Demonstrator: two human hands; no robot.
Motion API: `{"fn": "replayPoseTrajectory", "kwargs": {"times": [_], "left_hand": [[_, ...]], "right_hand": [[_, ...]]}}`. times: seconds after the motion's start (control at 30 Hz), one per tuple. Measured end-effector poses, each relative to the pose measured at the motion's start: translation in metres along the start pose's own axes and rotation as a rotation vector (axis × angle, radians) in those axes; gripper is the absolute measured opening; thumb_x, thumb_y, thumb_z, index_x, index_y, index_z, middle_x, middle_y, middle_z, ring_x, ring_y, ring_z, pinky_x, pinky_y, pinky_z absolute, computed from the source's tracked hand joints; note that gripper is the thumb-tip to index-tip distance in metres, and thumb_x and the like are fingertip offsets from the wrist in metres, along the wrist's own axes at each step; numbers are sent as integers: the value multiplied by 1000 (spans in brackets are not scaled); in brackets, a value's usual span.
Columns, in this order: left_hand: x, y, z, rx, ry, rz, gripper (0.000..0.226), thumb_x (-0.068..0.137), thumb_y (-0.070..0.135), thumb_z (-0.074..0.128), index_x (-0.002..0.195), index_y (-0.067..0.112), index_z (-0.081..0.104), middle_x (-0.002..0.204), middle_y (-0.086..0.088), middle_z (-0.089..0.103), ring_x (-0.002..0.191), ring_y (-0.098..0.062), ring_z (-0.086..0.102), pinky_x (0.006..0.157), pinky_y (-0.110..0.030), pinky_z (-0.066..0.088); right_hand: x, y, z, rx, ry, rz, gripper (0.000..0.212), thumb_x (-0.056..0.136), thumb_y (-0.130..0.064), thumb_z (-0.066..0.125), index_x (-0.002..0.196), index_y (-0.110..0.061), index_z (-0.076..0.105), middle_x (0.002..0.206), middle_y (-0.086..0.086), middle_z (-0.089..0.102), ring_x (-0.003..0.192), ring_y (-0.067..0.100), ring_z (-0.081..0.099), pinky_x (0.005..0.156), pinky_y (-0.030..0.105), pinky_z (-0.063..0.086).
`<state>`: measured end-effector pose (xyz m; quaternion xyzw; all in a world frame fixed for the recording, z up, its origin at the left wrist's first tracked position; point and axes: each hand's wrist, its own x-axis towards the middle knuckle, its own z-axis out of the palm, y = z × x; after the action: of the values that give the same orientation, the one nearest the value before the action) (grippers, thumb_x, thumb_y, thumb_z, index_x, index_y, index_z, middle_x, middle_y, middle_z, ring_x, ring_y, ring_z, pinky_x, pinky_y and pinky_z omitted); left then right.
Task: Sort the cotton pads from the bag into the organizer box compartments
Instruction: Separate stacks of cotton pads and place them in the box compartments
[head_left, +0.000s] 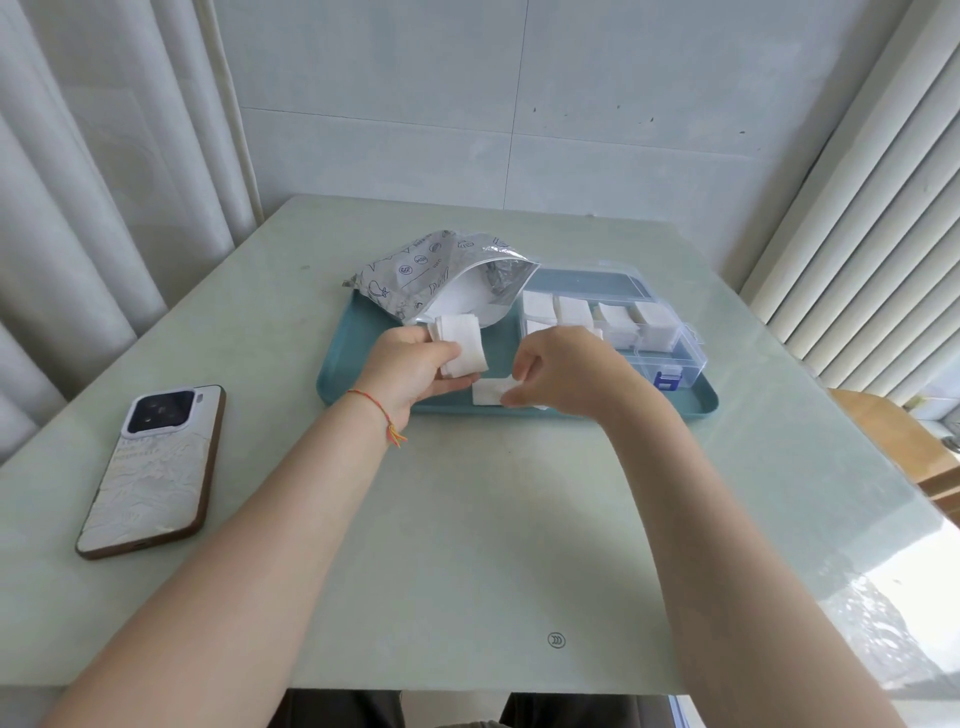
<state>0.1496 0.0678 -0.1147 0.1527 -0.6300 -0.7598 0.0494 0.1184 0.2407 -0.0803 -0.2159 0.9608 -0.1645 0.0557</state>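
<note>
While both hands (415, 364) (561, 369) grip cotton pads (462, 343), organizer box (675, 358) compartments hold stacks.

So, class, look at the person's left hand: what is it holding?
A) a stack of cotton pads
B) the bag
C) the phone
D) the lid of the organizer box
A: the left hand grips a stack of cotton pads above the tray, while the phone lies apart on the table.

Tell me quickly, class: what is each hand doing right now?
Left hand: closed, gripping a stack of cotton pads.
Right hand: closed, fingers pinching a single pad above the tray.
</note>
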Motion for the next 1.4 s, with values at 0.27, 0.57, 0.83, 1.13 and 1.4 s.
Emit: {"fn": "replayPoseTrajectory", "kwargs": {"times": [0.27, 0.57, 0.83, 1.13, 1.4], "left_hand": [[2, -1, 0, 24, 5, 2, 13, 93, -5, 54, 98, 2, 64, 98, -21, 68, 77, -32, 69, 58, -27, 59], [1, -2, 0, -5, -55, -12, 21, 93, -4, 55, 111, 1, 64, 99, -21, 70, 80, -32, 71, 65, -28, 61], [-1, 2, 2, -61, -87, -17, 21, 94, -6, 52, 112, -3, 62, 96, -21, 69, 76, -29, 70, 62, -26, 60], [3, -4, 0, 57, 1, 20, 22, 91, -8, 52, 99, 5, 67, 100, -20, 69, 82, -31, 69, 59, -27, 60], [3, 1, 0, -17, 18, -23, 15, 93, -5, 50, 96, 0, 64, 103, -25, 66, 77, -29, 68, 56, -28, 59]], "right_hand": [[-2, 3, -4, -31, -55, -53, 12, 84, -13, 65, 93, -16, 72, 96, -3, 69, 91, 18, 62, 78, 31, 53], [3, 0, -9, 621, 281, 35, 8, 88, -17, 64, 83, -18, 70, 76, -2, 66, 50, 8, 44, 48, 21, 34], [5, -2, -1, 522, 196, 80, 7, 88, -20, 63, 85, -19, 68, 74, -8, 65, 52, 4, 48, 50, 19, 39], [4, -3, 14, 104, -60, -97, 23, 81, -34, 77, 99, -25, 66, 83, -11, 53, 79, 12, 50, 61, 22, 37], [4, 5, -3, 556, 103, -4, 10, 85, -18, 73, 79, -15, 65, 70, -4, 64, 54, 8, 50, 52, 20, 40]]}}
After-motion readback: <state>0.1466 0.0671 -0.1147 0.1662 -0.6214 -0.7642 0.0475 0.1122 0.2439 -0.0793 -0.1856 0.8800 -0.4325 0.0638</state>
